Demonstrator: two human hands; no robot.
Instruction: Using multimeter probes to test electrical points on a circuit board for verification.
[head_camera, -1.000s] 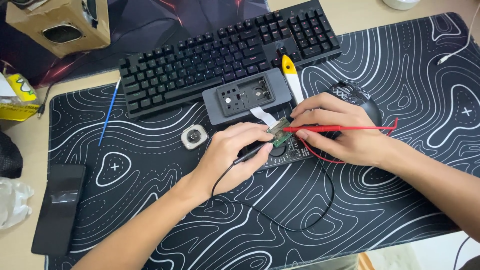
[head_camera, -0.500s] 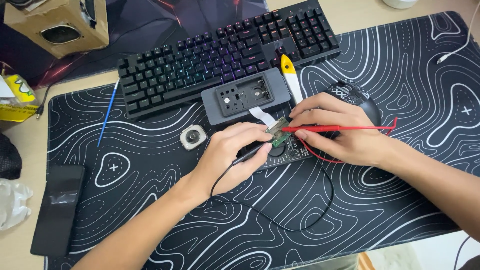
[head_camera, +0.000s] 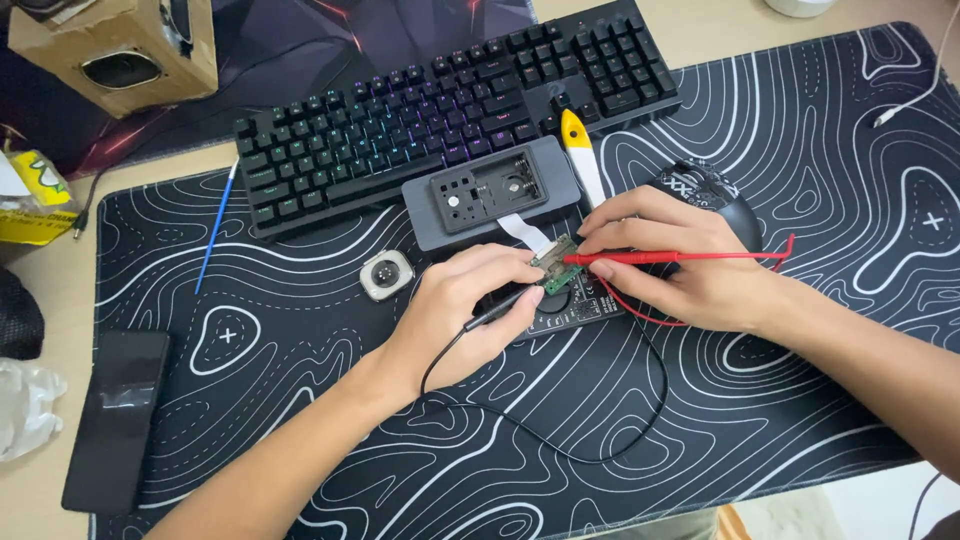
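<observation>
Near the middle of the frame, the left hand (head_camera: 455, 310) holds a black probe (head_camera: 497, 312) in a narrow grip between thumb and fingers, its tip pointing up and right toward a small green circuit board (head_camera: 556, 266). The probe's black lead (head_camera: 560, 440) loops down and right across the black desk mat (head_camera: 800, 130) with white wavy lines that covers the bench. Just to the right, the right hand (head_camera: 680, 265) pinches a red probe (head_camera: 640, 258) in a closed grip, holding it almost level, with its tip touching the board's right edge. A red wire (head_camera: 785, 250) runs right from that probe and curls beside the wrist. The board sits on a dark base (head_camera: 575, 305) between the two hands, and a white ribbon (head_camera: 525, 230) joins it to a grey rectangular case (head_camera: 490, 190) lying just above. A yellow-handled tool (head_camera: 578, 150) lies to the right of the case. A backlit keyboard (head_camera: 450, 105) stretches across the top, a black mouse (head_camera: 705, 190) shows behind the right hand, and a small square watch body (head_camera: 386, 275) rests left of the left hand. At far left lie a blue brush (head_camera: 217, 225) and a dark phone (head_camera: 115, 420).
</observation>
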